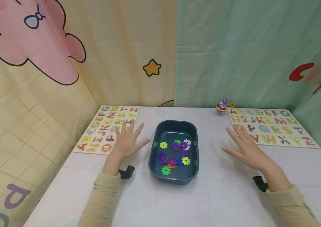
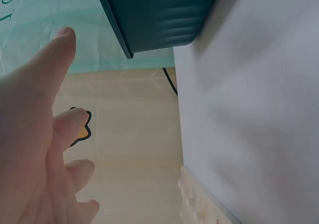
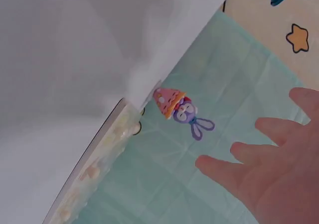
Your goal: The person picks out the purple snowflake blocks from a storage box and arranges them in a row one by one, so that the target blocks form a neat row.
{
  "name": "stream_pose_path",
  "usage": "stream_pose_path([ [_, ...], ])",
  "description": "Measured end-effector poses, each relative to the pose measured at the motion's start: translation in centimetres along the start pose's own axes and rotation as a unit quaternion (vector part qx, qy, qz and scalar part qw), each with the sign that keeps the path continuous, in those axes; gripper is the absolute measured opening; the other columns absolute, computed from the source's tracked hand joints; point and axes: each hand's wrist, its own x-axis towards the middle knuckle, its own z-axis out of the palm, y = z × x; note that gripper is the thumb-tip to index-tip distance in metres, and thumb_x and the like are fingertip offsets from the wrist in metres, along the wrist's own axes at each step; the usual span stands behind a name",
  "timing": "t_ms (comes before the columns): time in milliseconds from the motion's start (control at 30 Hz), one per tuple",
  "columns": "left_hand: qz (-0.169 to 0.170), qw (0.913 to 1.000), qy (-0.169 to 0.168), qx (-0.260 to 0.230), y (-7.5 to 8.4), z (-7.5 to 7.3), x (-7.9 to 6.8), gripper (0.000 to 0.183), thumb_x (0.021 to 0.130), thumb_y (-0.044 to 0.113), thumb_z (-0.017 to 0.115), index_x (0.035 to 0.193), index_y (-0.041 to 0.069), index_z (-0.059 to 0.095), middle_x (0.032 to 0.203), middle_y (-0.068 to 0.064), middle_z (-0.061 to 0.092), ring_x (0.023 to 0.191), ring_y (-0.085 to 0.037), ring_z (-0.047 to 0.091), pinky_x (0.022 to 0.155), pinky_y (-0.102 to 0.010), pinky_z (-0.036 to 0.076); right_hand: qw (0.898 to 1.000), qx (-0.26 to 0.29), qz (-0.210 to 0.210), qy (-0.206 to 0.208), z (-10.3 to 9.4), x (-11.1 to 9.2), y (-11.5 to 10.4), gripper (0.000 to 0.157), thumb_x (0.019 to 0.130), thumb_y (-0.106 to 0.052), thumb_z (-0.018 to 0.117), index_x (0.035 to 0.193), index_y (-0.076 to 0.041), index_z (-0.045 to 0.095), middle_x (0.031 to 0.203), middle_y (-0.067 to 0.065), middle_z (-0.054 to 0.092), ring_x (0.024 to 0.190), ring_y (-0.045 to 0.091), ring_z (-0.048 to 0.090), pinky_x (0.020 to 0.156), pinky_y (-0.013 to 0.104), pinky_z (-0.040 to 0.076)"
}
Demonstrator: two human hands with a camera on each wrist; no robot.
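A dark blue bin (image 1: 173,126) stands mid-table, holding several flower-shaped plastic discs (image 1: 166,170) in purple, green, yellow, white, blue and orange. To its left my left hand (image 1: 125,143) hovers with fingers spread and nothing in it, near the left alphabet board (image 1: 92,138). The bin's outer wall (image 2: 164,20) shows above that hand in the left wrist view. My right hand (image 1: 247,148) is spread too, holding nothing, beside the lower left corner of the right alphabet board (image 1: 291,130). In the right wrist view, a purple rabbit figurine (image 3: 184,112) appears past the fingertips.
The rabbit figurine (image 1: 222,106) stands at the table's back edge, against the right board's corner. Printed curtains (image 1: 137,37) hang behind and along the sides of the white table (image 1: 206,195). A black strap piece sits at each wrist.
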Motion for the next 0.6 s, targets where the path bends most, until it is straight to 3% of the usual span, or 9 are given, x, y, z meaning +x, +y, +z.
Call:
stream_pose_path([
  [200,0.032,0.998,0.013,-0.053,0.3,-0.2,-0.7,0.07,0.091,0.061,0.04,0.149,0.023,0.028,0.156,-0.015,0.008,0.14,-0.041,-0.007,0.107,-0.064,-0.003,0.999,0.045,-0.024,0.002,0.2,1.3,-1.3,0.078,0.093,-0.045,0.055,0.152,-0.019,0.012,0.157,0.013,-0.002,0.141,0.035,-0.008,0.103,0.07,0.009],
  [333,0.048,0.9898,0.013,-0.133,0.4,0.3,-1.6,0.064,0.093,0.057,0.042,0.148,0.024,0.032,0.156,-0.009,0.012,0.142,-0.034,-0.004,0.109,-0.063,0.005,0.997,0.064,-0.045,0.016,0.5,2.4,-2.2,0.075,0.092,-0.042,0.058,0.151,-0.02,0.018,0.156,0.013,0.008,0.142,0.035,0.003,0.104,0.068,0.015],
  [467,0.05,0.9697,0.016,-0.239,0.8,1.1,-2.5,0.059,0.094,0.054,0.043,0.145,0.026,0.037,0.155,-0.003,0.021,0.143,-0.027,0.008,0.108,-0.063,0.014,0.993,0.086,-0.071,0.037,0.9,3.6,-3.1,0.07,0.091,-0.038,0.061,0.149,-0.019,0.027,0.154,0.013,0.019,0.14,0.035,0.016,0.103,0.066,0.023],
  [600,0.043,0.9401,0.02,-0.338,1.4,2.2,-3.3,0.055,0.095,0.05,0.046,0.142,0.022,0.043,0.152,-0.002,0.028,0.14,-0.023,0.021,0.108,-0.055,0.024,0.984,0.128,-0.11,0.052,1.4,4.8,-4.0,0.063,0.09,-0.031,0.064,0.145,-0.016,0.036,0.149,0.011,0.03,0.134,0.032,0.03,0.101,0.057,0.035],
])
